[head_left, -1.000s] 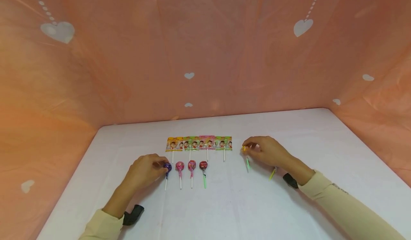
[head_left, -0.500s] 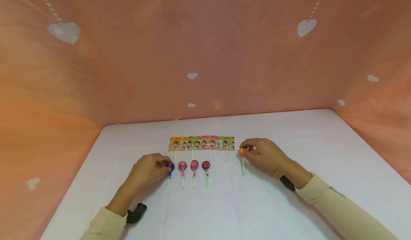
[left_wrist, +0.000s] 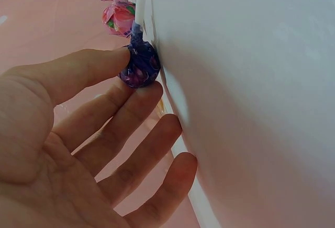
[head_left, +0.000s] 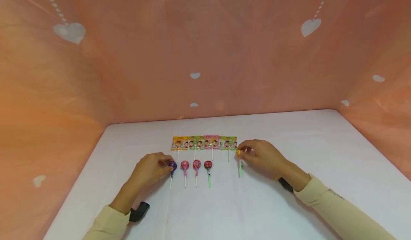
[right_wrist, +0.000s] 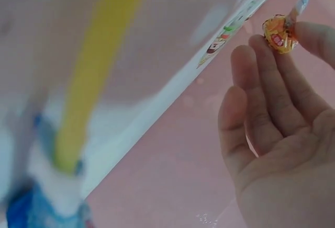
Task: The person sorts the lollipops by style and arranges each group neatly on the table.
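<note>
At the left end of a row on the white table (head_left: 205, 215), my left hand (head_left: 150, 169) pinches the round head of a purple-wrapped lollipop (left_wrist: 140, 70) between thumb and fingers; its white stick points toward me. Beside it lie two pink lollipops (head_left: 184, 165) and a red lollipop (head_left: 208, 164) with a green stick. My right hand (head_left: 264, 157) holds a yellow-orange lollipop (right_wrist: 279, 35) by its head, thumb against fingers, green stick pointing toward me. This one is right of the row, near the end of the flat-packaged lollipops (head_left: 212, 142).
Several flat-packaged lollipops with white sticks form a back row. A lollipop with a yellow stick (right_wrist: 99, 76) and blue wrapper lies under the right wrist, mostly hidden in the head view. A peach curtain (head_left: 205, 54) with white hearts surrounds the table's back and sides.
My right hand has carried the yellow-orange lollipop leftward, closer to the rows, and its stick has straightened toward me. The left hand stays at the purple lollipop. The head view has shifted slightly.
</note>
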Available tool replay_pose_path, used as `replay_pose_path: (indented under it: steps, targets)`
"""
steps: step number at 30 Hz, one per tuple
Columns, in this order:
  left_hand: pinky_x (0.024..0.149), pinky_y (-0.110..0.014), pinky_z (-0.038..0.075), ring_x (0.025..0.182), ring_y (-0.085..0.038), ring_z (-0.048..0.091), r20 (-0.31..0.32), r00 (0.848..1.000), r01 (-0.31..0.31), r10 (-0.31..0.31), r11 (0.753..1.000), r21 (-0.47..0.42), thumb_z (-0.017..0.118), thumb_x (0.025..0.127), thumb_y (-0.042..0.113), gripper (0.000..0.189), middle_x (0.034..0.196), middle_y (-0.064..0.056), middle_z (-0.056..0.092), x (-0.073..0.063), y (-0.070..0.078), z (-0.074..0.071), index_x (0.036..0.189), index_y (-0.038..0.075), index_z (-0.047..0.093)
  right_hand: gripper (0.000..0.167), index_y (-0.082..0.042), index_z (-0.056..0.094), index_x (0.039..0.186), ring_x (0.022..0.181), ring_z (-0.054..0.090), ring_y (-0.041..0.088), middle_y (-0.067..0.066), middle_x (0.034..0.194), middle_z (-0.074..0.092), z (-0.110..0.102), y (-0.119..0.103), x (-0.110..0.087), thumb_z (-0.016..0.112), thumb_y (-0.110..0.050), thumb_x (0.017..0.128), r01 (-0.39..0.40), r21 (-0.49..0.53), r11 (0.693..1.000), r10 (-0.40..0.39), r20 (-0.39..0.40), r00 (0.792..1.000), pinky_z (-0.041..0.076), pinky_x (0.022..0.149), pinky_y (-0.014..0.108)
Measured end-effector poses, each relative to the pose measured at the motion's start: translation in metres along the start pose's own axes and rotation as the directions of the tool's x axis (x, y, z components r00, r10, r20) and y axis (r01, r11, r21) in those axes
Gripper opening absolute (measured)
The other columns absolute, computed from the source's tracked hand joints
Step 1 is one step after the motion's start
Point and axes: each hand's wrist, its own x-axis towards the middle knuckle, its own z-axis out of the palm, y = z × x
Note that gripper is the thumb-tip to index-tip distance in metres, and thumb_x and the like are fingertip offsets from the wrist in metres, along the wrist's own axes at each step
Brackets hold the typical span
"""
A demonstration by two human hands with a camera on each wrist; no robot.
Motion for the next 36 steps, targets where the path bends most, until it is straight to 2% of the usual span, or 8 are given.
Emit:
replay_pose_path:
  steps: [10,16,21,36]
  targets:
    - [0.077,-0.042,0.051,0.086,-0.017,0.064,-0.009,1.000,-0.001,0.001,1.000,-0.001,0.075,0.083,0.015,0.018,0.091,0.001,0.072,0.001,0.001,0.001,0.101,0.017,0.078,0.019,-0.025,0.073,0.109,0.089,0.062,0.006,-0.013,0.095,0.070,0.003,-0.012,0.002,0.067,-0.033,0.092,-0.049,0.031,0.998,0.048,0.034,0.998,0.050,0.082,0.033]
    - [0.076,-0.041,0.051,0.086,-0.017,0.065,-0.016,1.000,-0.004,0.004,1.000,0.000,0.075,0.083,0.016,0.017,0.091,0.001,0.072,0.001,0.001,0.002,0.100,0.018,0.078,0.016,-0.027,0.072,0.106,0.089,0.061,0.005,-0.015,0.094,0.068,0.007,-0.015,0.003,0.067,-0.034,0.092,-0.025,0.022,0.999,0.025,0.027,0.999,0.050,0.082,0.033]
    - [0.077,-0.042,0.052,0.087,-0.018,0.065,-0.007,1.000,0.016,-0.016,1.000,0.001,0.076,0.083,0.016,0.018,0.092,0.000,0.073,0.000,0.001,0.002,0.101,0.018,0.078,0.014,-0.027,0.073,0.103,0.087,0.061,0.004,-0.015,0.092,0.068,0.010,-0.018,0.005,0.067,-0.034,0.092,-0.001,0.020,1.000,0.000,0.026,1.000,0.050,0.081,0.032]
    - [0.077,-0.043,0.052,0.087,-0.018,0.064,0.001,1.000,0.027,-0.027,1.000,0.005,0.075,0.084,0.016,0.019,0.093,0.000,0.072,-0.001,0.002,0.001,0.102,0.018,0.078,0.015,-0.025,0.072,0.105,0.090,0.061,0.007,-0.012,0.095,0.068,0.014,-0.024,0.008,0.068,-0.032,0.092,0.015,0.031,0.999,-0.017,0.036,0.999,0.051,0.085,0.035]
